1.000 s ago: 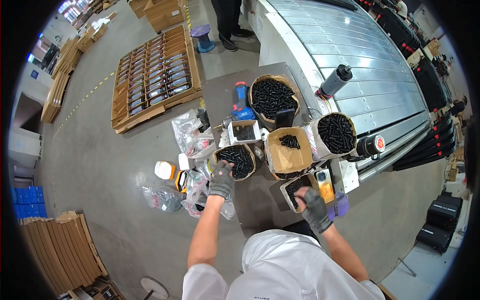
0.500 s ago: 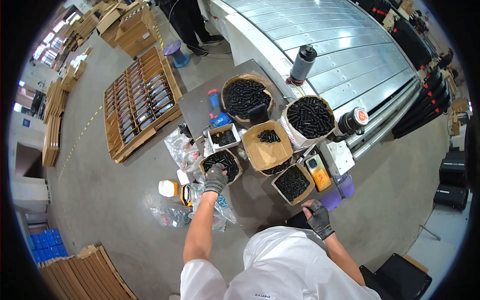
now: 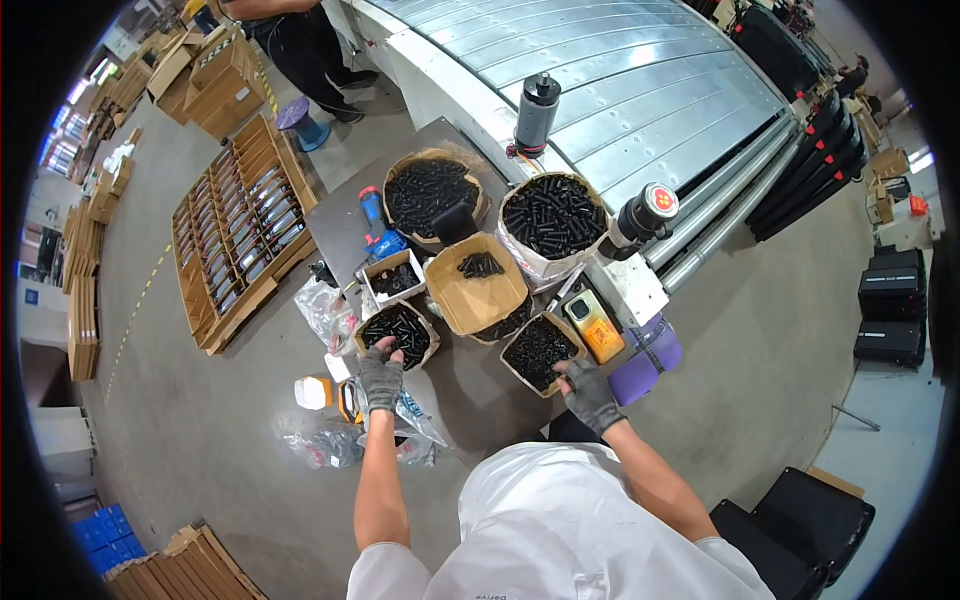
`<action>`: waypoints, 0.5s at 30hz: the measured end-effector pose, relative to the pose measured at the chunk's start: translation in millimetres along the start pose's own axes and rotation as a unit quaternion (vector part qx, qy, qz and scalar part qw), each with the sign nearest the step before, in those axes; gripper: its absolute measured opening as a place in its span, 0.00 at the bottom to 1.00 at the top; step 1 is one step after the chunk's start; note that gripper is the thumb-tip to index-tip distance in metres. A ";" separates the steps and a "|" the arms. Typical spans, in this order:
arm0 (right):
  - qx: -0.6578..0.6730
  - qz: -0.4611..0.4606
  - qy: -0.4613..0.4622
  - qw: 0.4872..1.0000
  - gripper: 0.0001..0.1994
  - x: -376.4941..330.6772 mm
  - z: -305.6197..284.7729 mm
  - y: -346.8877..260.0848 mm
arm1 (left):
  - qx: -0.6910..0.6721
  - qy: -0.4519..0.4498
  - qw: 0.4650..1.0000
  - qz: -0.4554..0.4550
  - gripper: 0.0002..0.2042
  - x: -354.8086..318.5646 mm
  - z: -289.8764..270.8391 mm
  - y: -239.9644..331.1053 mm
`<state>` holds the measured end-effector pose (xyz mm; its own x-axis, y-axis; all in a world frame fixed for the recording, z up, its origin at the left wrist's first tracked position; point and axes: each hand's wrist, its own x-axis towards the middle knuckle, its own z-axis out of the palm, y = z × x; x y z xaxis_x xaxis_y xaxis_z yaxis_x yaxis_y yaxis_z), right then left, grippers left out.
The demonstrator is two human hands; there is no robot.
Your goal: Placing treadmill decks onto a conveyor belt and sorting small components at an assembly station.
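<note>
My left hand (image 3: 381, 380), in a grey fingerless glove, is at the near edge of an open box of black cylindrical parts (image 3: 398, 328). Its thumb and fingers are curled together; anything between them is too small to make out. My right hand (image 3: 592, 394), gloved alike, has its fingertips at the near right corner of a box of small black parts (image 3: 540, 350). Those fingers are bent together too, and what they pinch, if anything, cannot be seen. Between and beyond the hands stands a shallow cardboard box (image 3: 470, 295) with a small heap of black parts (image 3: 481, 264).
Farther back are a white box (image 3: 393, 278), a blue-red power tool (image 3: 383, 240) and two big containers of black parts (image 3: 432, 195) (image 3: 553, 215). A phone (image 3: 593, 325) lies right, near a purple stool (image 3: 640, 372). Plastic bags (image 3: 328, 312) lie left. A person (image 3: 300, 50) stands beyond.
My left hand has drawn back from inside the box to its near edge. My right hand has moved up to the box of small parts. The view has shifted, and things appear farther left.
</note>
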<state>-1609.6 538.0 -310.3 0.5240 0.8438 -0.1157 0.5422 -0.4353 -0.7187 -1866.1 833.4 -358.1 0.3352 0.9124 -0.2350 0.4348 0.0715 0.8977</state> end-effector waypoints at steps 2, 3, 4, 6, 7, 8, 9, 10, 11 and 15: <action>-0.065 -0.023 -0.014 0.997 0.18 18.2 9.4 8.3 | -0.103 -0.055 0.990 -0.083 0.17 -29.4 5.3 30.3; -0.130 -0.055 -0.030 0.990 0.21 26.6 16.5 12.1 | -0.206 -0.099 0.960 -0.162 0.18 -46.1 7.2 39.4; -0.145 -0.042 -0.074 0.986 0.26 34.2 25.3 18.0 | -0.163 -0.120 0.971 -0.128 0.19 -59.7 12.2 29.1; -0.185 -0.052 -0.085 0.978 0.28 42.7 36.9 13.7 | -0.117 -0.147 0.975 -0.117 0.19 -89.4 22.4 21.4; -0.227 -0.055 -0.091 0.968 0.29 45.9 41.1 12.3 | -0.117 -0.156 0.971 -0.138 0.19 -102.8 29.8 25.5; -0.241 -0.077 -0.110 0.961 0.29 48.9 45.4 11.1 | -0.117 -0.151 0.972 -0.139 0.19 -111.9 33.5 23.0; -0.240 -0.083 -0.113 0.961 0.29 50.4 50.7 10.3 | -0.117 -0.171 0.966 -0.158 0.18 -120.6 36.5 19.0; -0.243 -0.092 -0.116 0.959 0.27 51.6 55.7 9.7 | -0.118 -0.191 0.958 -0.176 0.17 -128.0 39.6 15.2; -0.247 -0.097 -0.116 0.957 0.26 52.4 61.1 14.3 | -0.119 -0.189 0.959 -0.177 0.17 -133.6 44.6 16.6; -0.179 -0.091 -0.101 0.975 0.17 62.7 68.7 37.2 | -0.144 -0.186 0.954 -0.187 0.10 -146.3 62.7 28.6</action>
<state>-1601.6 596.3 -391.4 0.2778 0.9460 -0.1668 0.8271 -0.3239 -0.4593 -1850.3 676.7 -321.4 0.4985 0.5995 -0.6262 0.3516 0.5204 0.7782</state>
